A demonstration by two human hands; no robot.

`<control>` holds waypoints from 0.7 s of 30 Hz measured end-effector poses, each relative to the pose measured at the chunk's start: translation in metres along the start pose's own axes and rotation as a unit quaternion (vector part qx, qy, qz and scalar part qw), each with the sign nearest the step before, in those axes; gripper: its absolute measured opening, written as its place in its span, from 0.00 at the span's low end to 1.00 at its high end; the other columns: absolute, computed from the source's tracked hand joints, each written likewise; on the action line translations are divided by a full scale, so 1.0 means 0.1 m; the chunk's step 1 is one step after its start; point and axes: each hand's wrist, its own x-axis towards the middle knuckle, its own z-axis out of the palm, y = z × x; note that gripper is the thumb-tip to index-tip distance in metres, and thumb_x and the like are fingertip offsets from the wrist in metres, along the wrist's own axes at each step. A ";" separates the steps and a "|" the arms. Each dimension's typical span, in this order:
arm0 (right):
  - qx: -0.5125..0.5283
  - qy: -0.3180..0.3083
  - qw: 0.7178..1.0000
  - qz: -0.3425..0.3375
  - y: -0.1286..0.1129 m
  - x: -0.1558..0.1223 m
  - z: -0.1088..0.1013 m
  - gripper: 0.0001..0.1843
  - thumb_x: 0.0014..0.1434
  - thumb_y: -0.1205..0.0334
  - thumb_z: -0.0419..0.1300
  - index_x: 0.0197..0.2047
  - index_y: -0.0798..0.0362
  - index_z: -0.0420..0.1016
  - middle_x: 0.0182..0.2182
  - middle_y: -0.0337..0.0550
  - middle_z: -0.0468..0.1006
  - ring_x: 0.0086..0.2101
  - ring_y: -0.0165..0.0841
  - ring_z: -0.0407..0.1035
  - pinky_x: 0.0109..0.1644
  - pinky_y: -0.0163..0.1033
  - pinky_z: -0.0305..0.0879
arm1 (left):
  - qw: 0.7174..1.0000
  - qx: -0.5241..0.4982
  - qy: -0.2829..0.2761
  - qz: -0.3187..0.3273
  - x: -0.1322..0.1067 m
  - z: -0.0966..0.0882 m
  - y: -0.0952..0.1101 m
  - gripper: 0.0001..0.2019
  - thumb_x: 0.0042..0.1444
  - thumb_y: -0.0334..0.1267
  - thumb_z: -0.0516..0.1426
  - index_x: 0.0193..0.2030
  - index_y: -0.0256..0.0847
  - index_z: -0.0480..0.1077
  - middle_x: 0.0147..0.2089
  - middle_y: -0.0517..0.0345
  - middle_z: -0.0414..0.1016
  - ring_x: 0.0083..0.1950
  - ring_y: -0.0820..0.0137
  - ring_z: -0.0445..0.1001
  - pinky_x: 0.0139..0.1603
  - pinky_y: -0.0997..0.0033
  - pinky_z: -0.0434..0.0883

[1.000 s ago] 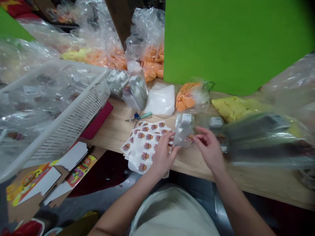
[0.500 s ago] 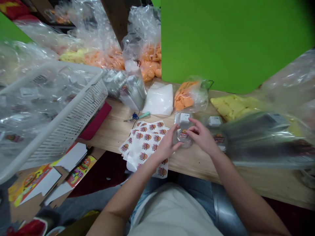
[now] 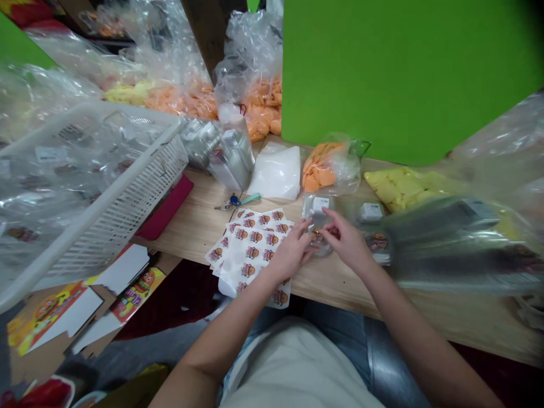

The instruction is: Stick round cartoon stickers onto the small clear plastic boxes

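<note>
A clear plastic box (image 3: 326,249) with a white barcode label at its far end lies on the table in front of me. On its near half is a small burger sticker (image 3: 317,233), partly covered by fingers. My left hand (image 3: 293,249) grips the box's left side, its fingertips curled over by the sticker. From the right, my right hand (image 3: 346,241) has thumb and forefinger pinched at the sticker's edge. Just left of the box, several sheets of burger stickers (image 3: 253,238) overlap. A second clear box (image 3: 380,241) with a sticker and label lies to the right.
A white basket (image 3: 140,164) of packed boxes stands left. Keys (image 3: 233,200), white plastic sheets (image 3: 276,170), a bag of orange pieces (image 3: 321,173) and stacked clear boxes (image 3: 232,156) lie behind. Yellow pieces (image 3: 399,184) and a long clear bag (image 3: 450,243) fill the right.
My left hand's fingers have moved from the box's side in toward the sticker and curled closer together. My right hand stays pinched at the sticker, with its fingers slightly shifted.
</note>
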 end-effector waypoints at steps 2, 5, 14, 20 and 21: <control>-0.100 0.081 0.991 -0.022 0.01 -0.04 -0.04 0.28 0.56 0.58 0.54 0.59 0.53 0.58 0.39 0.49 0.72 0.41 0.41 0.66 0.47 0.50 0.62 | 1.000 -0.003 -0.004 -0.009 0.01 -0.01 0.01 0.10 0.57 0.36 0.51 0.46 0.40 0.64 0.64 0.46 0.53 0.67 0.62 0.48 0.64 0.52 0.54; -0.162 0.155 0.974 -0.039 0.04 -0.11 -0.07 0.35 0.55 0.54 0.56 0.63 0.55 0.51 0.50 0.57 0.66 0.51 0.46 0.60 0.53 0.54 0.57 | 0.999 -0.030 -0.011 -0.001 0.00 -0.04 0.04 0.10 0.56 0.34 0.52 0.46 0.40 0.64 0.64 0.46 0.53 0.67 0.62 0.48 0.63 0.52 0.54; -0.038 0.017 0.990 -0.132 -0.12 -0.23 -0.04 0.43 0.53 0.56 0.60 0.65 0.47 0.39 0.56 0.49 0.64 0.55 0.40 0.59 0.58 0.52 0.54 | 0.899 -0.296 0.179 -0.269 -0.08 -0.38 0.31 0.14 0.55 0.42 0.54 0.47 0.40 0.65 0.49 0.49 0.69 0.50 0.65 0.69 0.48 0.64 0.67; -0.122 -0.019 0.979 -0.162 -0.21 -0.57 -0.36 0.38 0.52 0.52 0.60 0.63 0.46 0.50 0.53 0.49 0.67 0.52 0.44 0.61 0.55 0.53 0.57 | 0.832 -0.463 -0.034 -0.304 0.06 -0.26 0.56 0.22 0.48 0.45 0.61 0.48 0.37 0.68 0.32 0.57 0.73 0.31 0.74 0.71 0.35 0.73 0.66; -0.152 -0.026 0.974 -0.164 -0.16 -0.60 -0.44 0.36 0.52 0.52 0.60 0.62 0.46 0.53 0.53 0.49 0.67 0.52 0.44 0.61 0.55 0.53 0.57 | 0.865 -0.414 -0.033 -0.282 0.07 -0.22 0.57 0.22 0.48 0.46 0.60 0.47 0.37 0.68 0.31 0.58 0.72 0.31 0.74 0.70 0.34 0.73 0.66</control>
